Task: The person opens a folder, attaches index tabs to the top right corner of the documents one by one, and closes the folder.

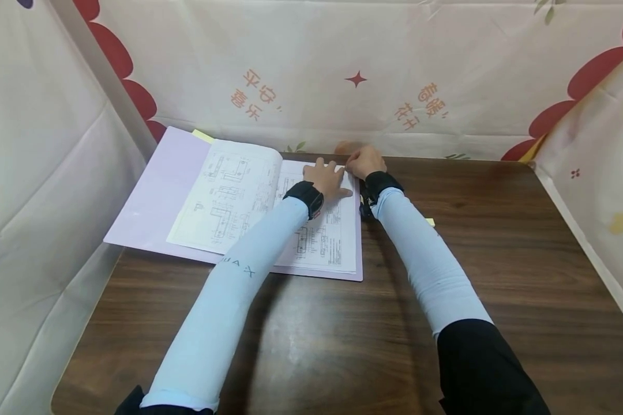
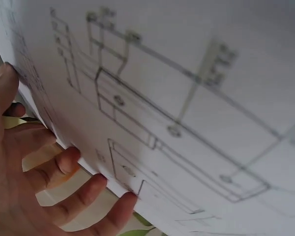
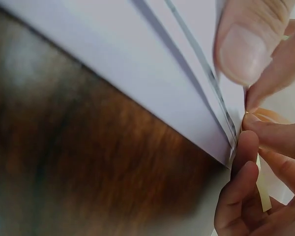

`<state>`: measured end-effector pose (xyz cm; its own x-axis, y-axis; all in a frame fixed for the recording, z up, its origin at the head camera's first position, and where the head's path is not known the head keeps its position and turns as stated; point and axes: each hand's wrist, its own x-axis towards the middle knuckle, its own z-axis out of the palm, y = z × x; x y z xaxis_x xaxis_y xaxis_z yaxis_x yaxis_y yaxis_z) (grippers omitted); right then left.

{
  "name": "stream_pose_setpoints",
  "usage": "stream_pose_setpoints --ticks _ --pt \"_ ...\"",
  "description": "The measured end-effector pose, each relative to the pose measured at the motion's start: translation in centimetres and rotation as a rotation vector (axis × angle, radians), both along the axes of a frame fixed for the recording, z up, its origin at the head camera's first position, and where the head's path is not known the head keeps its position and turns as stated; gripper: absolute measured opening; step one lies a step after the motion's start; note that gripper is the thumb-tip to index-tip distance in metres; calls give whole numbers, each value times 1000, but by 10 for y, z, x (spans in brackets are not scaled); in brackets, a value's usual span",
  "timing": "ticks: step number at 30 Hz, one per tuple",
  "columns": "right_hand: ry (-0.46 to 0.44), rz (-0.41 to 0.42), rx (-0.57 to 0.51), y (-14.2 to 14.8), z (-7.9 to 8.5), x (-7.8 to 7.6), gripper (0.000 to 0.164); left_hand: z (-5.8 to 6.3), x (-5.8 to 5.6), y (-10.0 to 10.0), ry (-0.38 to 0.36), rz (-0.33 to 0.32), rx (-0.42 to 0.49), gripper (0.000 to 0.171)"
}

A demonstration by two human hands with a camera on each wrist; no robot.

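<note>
A lilac folder (image 1: 150,190) lies open with printed drawing pages (image 1: 233,190) inside. My left hand (image 1: 325,178) rests with spread fingers on the right-hand page (image 1: 337,230), near its top. In the left wrist view those fingers (image 2: 78,196) reach along the page edge, beside printed line drawings. At the top right corner of the page, my right hand (image 1: 366,161) has its fingers curled in a pinch. The right wrist view shows a narrow yellow paper strip (image 3: 263,191) among the fingers there, partly hidden, right at the page corner.
Another yellow tab (image 1: 202,136) sticks out behind the left page's top. A small yellow piece (image 1: 430,222) shows beside my right forearm. The brown wooden table (image 1: 332,346) ends at a printed cloth (image 1: 311,69) at the back, with more cloth at both sides.
</note>
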<state>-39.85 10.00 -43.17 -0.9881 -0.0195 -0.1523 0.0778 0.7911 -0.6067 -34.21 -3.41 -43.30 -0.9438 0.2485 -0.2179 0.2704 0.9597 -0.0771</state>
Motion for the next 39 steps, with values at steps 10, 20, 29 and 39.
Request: stream_pose_setpoints --ticks 10,20,29,39 --pt "-27 -36 11 4 -4 -4 25 -2 0 5 23 22 19 86" --pt "-25 -43 18 22 -6 -11 27 -2 -2 7 11 30 -22 86" --pt "5 -55 42 40 -1 -4 28 2 -3 14 -30 49 -47 89" --pt "135 135 94 68 30 40 31 5 -3 11 -42 62 -37 93"
